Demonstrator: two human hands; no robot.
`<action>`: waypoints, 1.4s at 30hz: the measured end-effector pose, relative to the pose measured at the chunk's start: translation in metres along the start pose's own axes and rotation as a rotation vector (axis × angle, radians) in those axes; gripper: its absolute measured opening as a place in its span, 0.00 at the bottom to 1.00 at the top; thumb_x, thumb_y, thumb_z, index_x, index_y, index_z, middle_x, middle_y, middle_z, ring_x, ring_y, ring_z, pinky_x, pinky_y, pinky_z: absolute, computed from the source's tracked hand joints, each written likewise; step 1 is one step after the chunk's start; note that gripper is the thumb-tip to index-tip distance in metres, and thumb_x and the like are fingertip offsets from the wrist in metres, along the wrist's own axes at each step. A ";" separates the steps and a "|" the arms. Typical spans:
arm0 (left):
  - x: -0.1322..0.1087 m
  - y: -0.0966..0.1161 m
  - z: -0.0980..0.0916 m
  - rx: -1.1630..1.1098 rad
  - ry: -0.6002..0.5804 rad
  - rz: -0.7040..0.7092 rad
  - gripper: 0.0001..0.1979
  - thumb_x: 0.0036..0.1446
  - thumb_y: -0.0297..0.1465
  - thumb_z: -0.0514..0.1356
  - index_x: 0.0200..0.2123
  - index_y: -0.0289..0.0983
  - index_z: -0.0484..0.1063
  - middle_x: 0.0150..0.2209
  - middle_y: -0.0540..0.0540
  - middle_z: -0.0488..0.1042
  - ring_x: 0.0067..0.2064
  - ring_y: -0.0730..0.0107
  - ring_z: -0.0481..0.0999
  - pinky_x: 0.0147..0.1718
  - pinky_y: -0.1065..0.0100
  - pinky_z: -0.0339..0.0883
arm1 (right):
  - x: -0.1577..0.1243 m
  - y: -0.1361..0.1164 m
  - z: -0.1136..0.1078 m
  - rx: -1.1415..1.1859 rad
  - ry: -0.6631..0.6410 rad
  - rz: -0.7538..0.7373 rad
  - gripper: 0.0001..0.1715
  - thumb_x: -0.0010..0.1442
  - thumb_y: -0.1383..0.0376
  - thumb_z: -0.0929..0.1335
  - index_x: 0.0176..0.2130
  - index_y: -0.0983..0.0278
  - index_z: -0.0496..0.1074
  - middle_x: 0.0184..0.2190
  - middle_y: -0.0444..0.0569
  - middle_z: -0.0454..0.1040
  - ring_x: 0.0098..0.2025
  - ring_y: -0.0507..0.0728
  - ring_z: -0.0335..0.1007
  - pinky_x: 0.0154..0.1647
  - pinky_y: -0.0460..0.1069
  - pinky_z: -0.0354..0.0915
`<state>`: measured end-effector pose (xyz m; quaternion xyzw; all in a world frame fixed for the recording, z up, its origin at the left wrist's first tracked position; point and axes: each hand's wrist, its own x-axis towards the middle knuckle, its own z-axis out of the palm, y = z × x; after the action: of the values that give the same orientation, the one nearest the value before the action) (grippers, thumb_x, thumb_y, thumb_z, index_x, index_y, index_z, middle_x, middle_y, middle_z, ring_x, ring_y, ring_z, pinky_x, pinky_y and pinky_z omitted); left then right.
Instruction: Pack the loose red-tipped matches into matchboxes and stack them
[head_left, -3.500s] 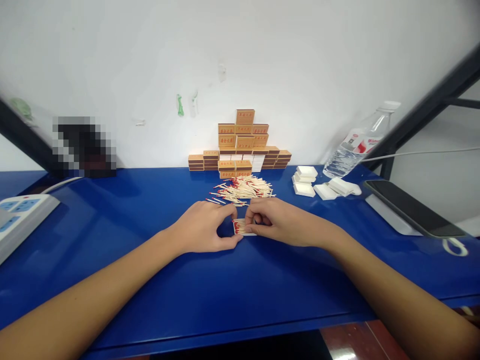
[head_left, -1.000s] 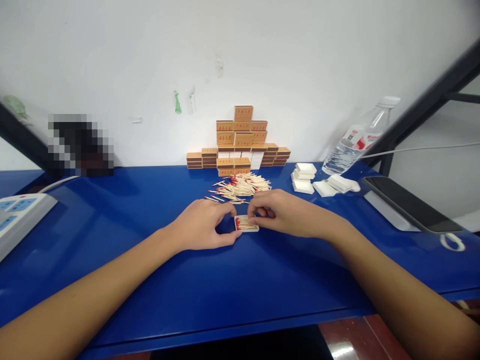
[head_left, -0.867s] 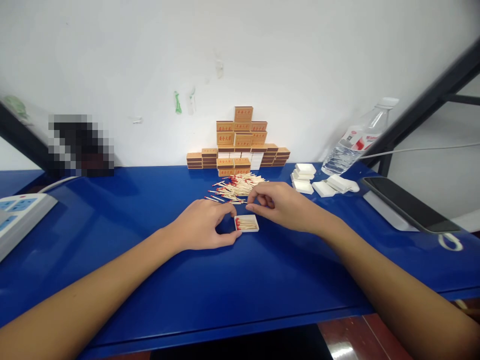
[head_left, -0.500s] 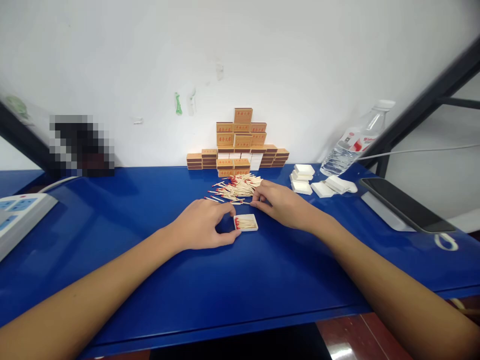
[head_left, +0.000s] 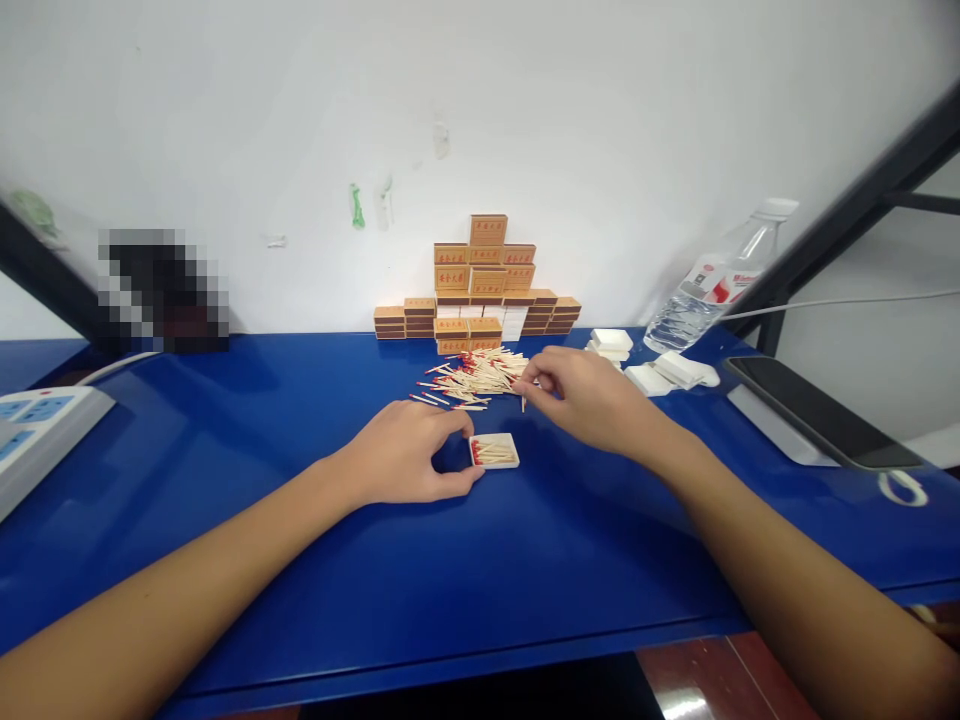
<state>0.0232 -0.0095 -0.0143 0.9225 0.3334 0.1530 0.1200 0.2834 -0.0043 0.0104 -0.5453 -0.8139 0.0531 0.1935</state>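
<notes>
- Head view, clock centred on a white tray point(head_left: 501, 466), part-filled with red-tipped matches point(head_left: 491, 453), on a blue table point(head_left: 480, 580).
- Nine o'clock: left hand point(head_left: 405, 452), broadly curved, thumb and forefinger holding the tray's near end.
- Two o'clock: right hand point(head_left: 581, 392), fingertips almost together at the match pile point(head_left: 484, 372); I cannot tell whether they grip anything.
- Twelve o'clock, beyond the pile: stacked matchboxes point(head_left: 487, 282).
- Apparent step: picking out matches; next calls for a light pinch, tray steady.
</notes>
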 end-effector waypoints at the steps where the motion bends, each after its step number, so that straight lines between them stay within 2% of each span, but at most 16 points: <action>1: 0.000 0.000 0.000 -0.001 -0.006 0.003 0.15 0.59 0.44 0.64 0.42 0.39 0.78 0.22 0.55 0.68 0.24 0.72 0.67 0.28 0.68 0.57 | 0.001 0.003 -0.001 -0.057 -0.003 0.067 0.13 0.69 0.61 0.68 0.32 0.63 0.73 0.31 0.50 0.74 0.32 0.57 0.66 0.33 0.52 0.55; 3: -0.001 0.001 0.000 0.003 -0.012 0.003 0.15 0.59 0.44 0.64 0.42 0.39 0.78 0.22 0.55 0.68 0.24 0.71 0.68 0.28 0.68 0.58 | 0.003 0.007 0.000 -0.114 -0.038 0.185 0.17 0.69 0.58 0.68 0.30 0.63 0.72 0.30 0.50 0.75 0.30 0.57 0.66 0.31 0.52 0.54; 5: -0.001 0.002 -0.001 0.006 -0.012 0.005 0.15 0.59 0.44 0.64 0.42 0.39 0.78 0.22 0.55 0.68 0.24 0.71 0.68 0.28 0.68 0.57 | 0.003 0.009 0.005 -0.113 -0.056 0.241 0.19 0.69 0.55 0.68 0.29 0.62 0.71 0.30 0.51 0.76 0.30 0.57 0.67 0.31 0.52 0.55; 13: 0.000 0.001 -0.002 0.006 -0.008 0.015 0.15 0.59 0.43 0.64 0.42 0.39 0.78 0.22 0.55 0.69 0.24 0.72 0.67 0.27 0.68 0.57 | 0.005 0.009 0.025 -0.092 -0.060 0.258 0.18 0.65 0.57 0.70 0.26 0.61 0.70 0.27 0.48 0.75 0.28 0.57 0.67 0.28 0.52 0.54; 19: -0.001 0.001 -0.001 0.018 -0.012 0.014 0.15 0.60 0.44 0.64 0.42 0.39 0.78 0.23 0.54 0.69 0.24 0.71 0.68 0.27 0.68 0.58 | 0.006 0.011 0.017 0.008 -0.088 0.269 0.11 0.62 0.64 0.70 0.27 0.62 0.71 0.26 0.47 0.76 0.27 0.54 0.67 0.29 0.50 0.56; 22: -0.001 0.001 -0.001 0.027 -0.002 0.011 0.15 0.60 0.44 0.64 0.42 0.39 0.78 0.23 0.54 0.69 0.25 0.71 0.69 0.28 0.68 0.58 | 0.006 0.010 0.009 0.106 -0.049 0.297 0.05 0.59 0.65 0.70 0.30 0.62 0.73 0.26 0.45 0.76 0.27 0.54 0.67 0.28 0.50 0.58; 25: -0.001 0.000 -0.002 0.030 0.000 0.007 0.15 0.60 0.44 0.63 0.42 0.39 0.78 0.22 0.54 0.69 0.24 0.71 0.68 0.27 0.68 0.58 | 0.005 0.009 0.002 0.208 -0.028 0.293 0.04 0.57 0.64 0.71 0.31 0.63 0.74 0.26 0.46 0.76 0.27 0.54 0.67 0.27 0.49 0.60; 28: 0.000 0.000 -0.002 0.033 -0.002 0.005 0.15 0.60 0.44 0.63 0.42 0.39 0.78 0.22 0.54 0.69 0.24 0.70 0.68 0.27 0.67 0.57 | 0.005 0.005 -0.001 0.288 -0.062 0.223 0.05 0.58 0.64 0.71 0.32 0.63 0.75 0.28 0.47 0.77 0.28 0.54 0.67 0.29 0.50 0.61; 32: 0.000 0.000 -0.002 0.035 0.011 -0.017 0.15 0.61 0.44 0.63 0.41 0.39 0.78 0.22 0.54 0.69 0.23 0.71 0.67 0.27 0.67 0.57 | 0.001 -0.008 -0.002 0.404 -0.162 0.009 0.09 0.62 0.60 0.70 0.34 0.63 0.76 0.31 0.46 0.77 0.28 0.52 0.64 0.31 0.49 0.60; 35: 0.000 0.000 -0.003 0.027 0.007 -0.021 0.14 0.61 0.43 0.63 0.40 0.39 0.77 0.22 0.54 0.70 0.23 0.71 0.67 0.27 0.68 0.57 | -0.004 -0.018 0.003 0.464 -0.205 -0.119 0.09 0.64 0.59 0.71 0.36 0.62 0.77 0.29 0.44 0.74 0.29 0.51 0.63 0.32 0.48 0.59; 42: 0.000 0.000 -0.003 0.020 -0.002 -0.029 0.12 0.60 0.42 0.63 0.39 0.40 0.77 0.22 0.54 0.69 0.23 0.71 0.66 0.26 0.68 0.57 | -0.009 -0.023 0.014 0.371 -0.178 -0.273 0.05 0.65 0.65 0.71 0.36 0.62 0.79 0.27 0.42 0.72 0.30 0.51 0.62 0.34 0.48 0.58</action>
<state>0.0225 -0.0091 -0.0114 0.9190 0.3479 0.1470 0.1132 0.2612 -0.0203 0.0021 -0.3783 -0.8702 0.2229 0.2235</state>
